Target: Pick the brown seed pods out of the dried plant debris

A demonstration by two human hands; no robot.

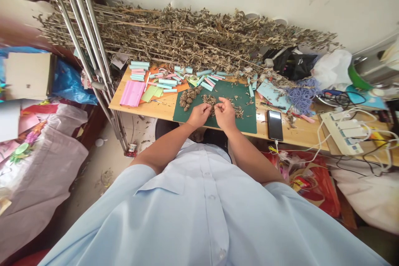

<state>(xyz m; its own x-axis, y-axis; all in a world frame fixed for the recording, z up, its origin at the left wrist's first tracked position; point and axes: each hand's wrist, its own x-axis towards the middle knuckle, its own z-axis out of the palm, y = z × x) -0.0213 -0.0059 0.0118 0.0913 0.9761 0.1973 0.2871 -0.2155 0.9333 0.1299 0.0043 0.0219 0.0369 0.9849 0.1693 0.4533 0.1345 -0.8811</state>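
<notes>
My left hand (201, 115) and my right hand (225, 114) are close together over the near edge of a dark green cutting mat (215, 123). Both are closed, with fingertips pinched towards each other; whatever is between them is too small to make out. Just behind the fingers lies a heap of dried leaf bits (209, 99), and more dried crumbs (238, 111) are scattered right of my right hand. A cluster of brown balls of rolled dried leaf (188, 99) rests on the mat, left of the heap.
Dried stalks (199, 37) line the wall behind. Rolled paper tubes (168, 82) and a pink paper stack (132, 93) lie left. On the right are a phone (274, 125) on a cable, blue yarn (301, 94) and a power strip (343, 133). Metal crutches (93, 50) lean at the left.
</notes>
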